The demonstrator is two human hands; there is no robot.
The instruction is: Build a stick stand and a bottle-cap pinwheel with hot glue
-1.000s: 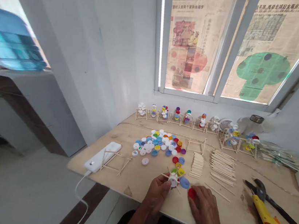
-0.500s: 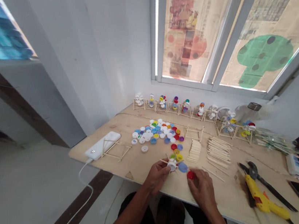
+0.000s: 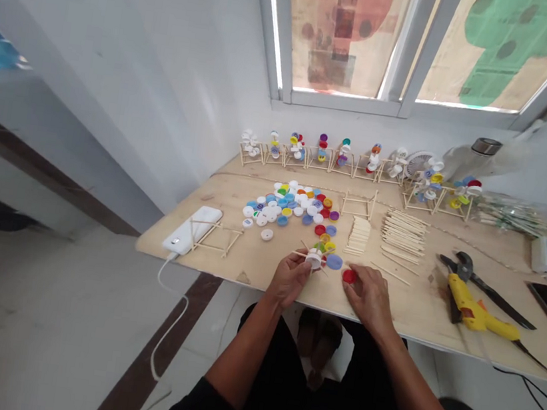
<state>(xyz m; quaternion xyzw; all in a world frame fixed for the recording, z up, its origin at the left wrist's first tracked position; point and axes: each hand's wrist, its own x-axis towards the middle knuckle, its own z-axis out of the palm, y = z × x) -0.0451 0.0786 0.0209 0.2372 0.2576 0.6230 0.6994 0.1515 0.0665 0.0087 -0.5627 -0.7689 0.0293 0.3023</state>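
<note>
My left hand (image 3: pixel 288 281) is closed around a small wheel of white bottle caps (image 3: pixel 313 260) with thin wooden sticks poking out from it. On the wheel's right side is a blue bottle cap (image 3: pixel 334 261); whether it is fixed to a stick I cannot tell. A red bottle cap (image 3: pixel 349 276) is pinched in the fingers of my right hand (image 3: pixel 370 300), low over the table and a short way right of the blue one. Yellow and green caps (image 3: pixel 324 246) lie just behind the wheel.
Behind my hands lie a heap of coloured caps (image 3: pixel 288 201), short sticks (image 3: pixel 359 235) and long sticks (image 3: pixel 403 235). A stick frame (image 3: pixel 216 238) leans by a white power bank (image 3: pixel 193 229). Finished cap wheels (image 3: pixel 322 149) line the wall. A yellow glue gun (image 3: pixel 479 309) and cutters (image 3: pixel 489 287) lie right.
The view has tipped downward, so the table sits higher in the picture. Both hands keep nearly the same pose, the left on the cap wheel and the right on the red cap.
</note>
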